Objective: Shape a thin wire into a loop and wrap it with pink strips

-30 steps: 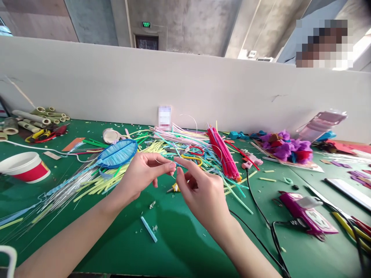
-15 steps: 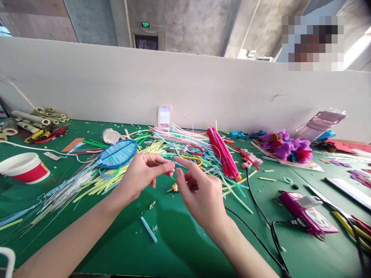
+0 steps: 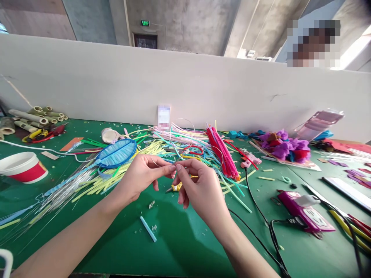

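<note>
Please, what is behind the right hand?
Behind the right hand, a dark-tipped yellow object partly shows; coloured strips lie farther back. The yellow object's covered part cannot be seen.

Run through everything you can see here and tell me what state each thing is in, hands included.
Thin wire: curved
Left hand: pinched shut on it
Right hand: pinching at it, beside the left
Paper cup: upright, uncovered
Pink bundle: bunched together
Pale blue stick: lying flat
Power strip: white plug in; whether live, can't tell
Exit sign: lit
</note>
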Demonstrator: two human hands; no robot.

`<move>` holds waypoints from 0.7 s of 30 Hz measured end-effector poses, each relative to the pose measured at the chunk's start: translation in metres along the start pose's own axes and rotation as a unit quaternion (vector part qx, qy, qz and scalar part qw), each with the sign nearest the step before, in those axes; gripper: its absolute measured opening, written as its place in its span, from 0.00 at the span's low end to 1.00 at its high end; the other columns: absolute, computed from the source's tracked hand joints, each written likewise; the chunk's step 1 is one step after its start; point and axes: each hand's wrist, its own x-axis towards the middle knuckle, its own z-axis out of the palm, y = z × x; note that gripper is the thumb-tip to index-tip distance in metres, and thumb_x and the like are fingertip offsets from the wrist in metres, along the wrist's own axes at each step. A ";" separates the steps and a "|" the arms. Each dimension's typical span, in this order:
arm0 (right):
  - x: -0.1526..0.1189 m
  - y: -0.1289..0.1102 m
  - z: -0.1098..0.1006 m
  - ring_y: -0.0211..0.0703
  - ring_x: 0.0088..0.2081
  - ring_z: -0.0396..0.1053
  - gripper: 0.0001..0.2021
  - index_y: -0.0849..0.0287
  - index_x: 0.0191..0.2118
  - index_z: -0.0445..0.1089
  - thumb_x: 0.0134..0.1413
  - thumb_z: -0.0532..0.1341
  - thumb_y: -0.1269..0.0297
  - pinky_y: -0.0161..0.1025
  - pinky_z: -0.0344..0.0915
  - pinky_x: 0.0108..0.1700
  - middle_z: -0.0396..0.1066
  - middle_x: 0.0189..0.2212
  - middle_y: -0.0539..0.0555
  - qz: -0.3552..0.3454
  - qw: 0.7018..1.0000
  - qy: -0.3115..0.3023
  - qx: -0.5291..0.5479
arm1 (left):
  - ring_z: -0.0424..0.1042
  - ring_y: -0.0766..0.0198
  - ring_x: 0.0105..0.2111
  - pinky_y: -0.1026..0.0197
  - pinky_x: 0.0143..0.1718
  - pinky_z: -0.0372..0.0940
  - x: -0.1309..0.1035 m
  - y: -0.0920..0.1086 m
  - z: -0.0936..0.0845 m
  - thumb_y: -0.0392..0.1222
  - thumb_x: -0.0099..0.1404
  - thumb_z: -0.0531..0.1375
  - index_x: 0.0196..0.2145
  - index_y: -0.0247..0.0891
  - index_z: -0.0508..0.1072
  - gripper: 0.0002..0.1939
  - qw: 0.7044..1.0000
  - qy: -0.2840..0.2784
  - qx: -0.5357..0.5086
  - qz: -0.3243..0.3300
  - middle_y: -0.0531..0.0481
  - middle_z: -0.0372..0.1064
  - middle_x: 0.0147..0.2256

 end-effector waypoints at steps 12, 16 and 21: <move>-0.010 0.004 -0.004 0.32 0.15 0.67 0.09 0.57 0.40 0.77 0.60 0.59 0.63 0.29 0.63 0.19 0.74 0.23 0.48 -0.176 0.950 0.137 -0.218 | 0.75 0.59 0.31 0.71 0.16 0.63 0.000 -0.003 0.000 0.48 0.55 0.71 0.28 0.36 0.82 0.11 1.000 -0.009 -0.006 0.010 0.46 0.78 0.29; -0.010 0.010 -0.002 0.31 0.16 0.66 0.12 0.56 0.44 0.79 0.60 0.59 0.66 0.29 0.63 0.21 0.76 0.26 0.50 -0.206 0.946 0.118 -0.221 | 0.75 0.61 0.30 0.71 0.15 0.63 0.001 -0.003 0.000 0.47 0.55 0.71 0.29 0.37 0.82 0.11 1.000 -0.011 -0.014 0.012 0.48 0.78 0.28; -0.007 0.013 -0.001 0.30 0.16 0.64 0.12 0.56 0.44 0.79 0.58 0.60 0.66 0.29 0.61 0.19 0.77 0.28 0.50 -0.171 0.961 0.101 -0.191 | 0.75 0.62 0.30 0.71 0.15 0.63 0.003 -0.007 -0.002 0.47 0.56 0.70 0.31 0.38 0.83 0.10 1.000 -0.016 -0.017 0.017 0.48 0.79 0.29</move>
